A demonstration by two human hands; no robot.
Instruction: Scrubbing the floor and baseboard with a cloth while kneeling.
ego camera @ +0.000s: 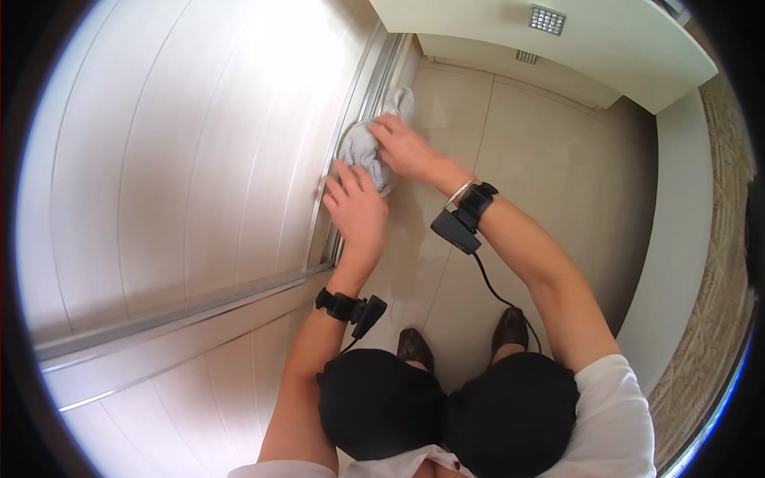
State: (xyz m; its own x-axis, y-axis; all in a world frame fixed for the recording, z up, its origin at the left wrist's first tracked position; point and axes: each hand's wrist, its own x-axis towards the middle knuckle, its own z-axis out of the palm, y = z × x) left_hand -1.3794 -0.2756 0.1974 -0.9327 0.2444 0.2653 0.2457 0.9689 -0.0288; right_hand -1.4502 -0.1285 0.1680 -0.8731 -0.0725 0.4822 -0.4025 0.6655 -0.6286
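A crumpled light grey cloth point(361, 148) lies along the metal sliding-door track point(382, 71), at the foot of a white panelled surface. My right hand point(409, 146) is on the cloth's right side, with its fingertips bent into the folds. My left hand point(356, 209) is at the cloth's near end, back of the hand up and fingers spread towards the track. Its fingertips meet the cloth's edge, but whether they grip it is hidden. The far end of the cloth trails beyond my right hand, against the track's edge.
Glossy beige floor tiles point(532, 155) stretch to the right. A pale panel with a square, grid-patterned metal fitting point(547, 20) overhangs the far side. Black wrist straps with cabled devices point(457, 230) sit on both forearms. My knees point(382, 403) and brown shoes point(415, 348) are close below.
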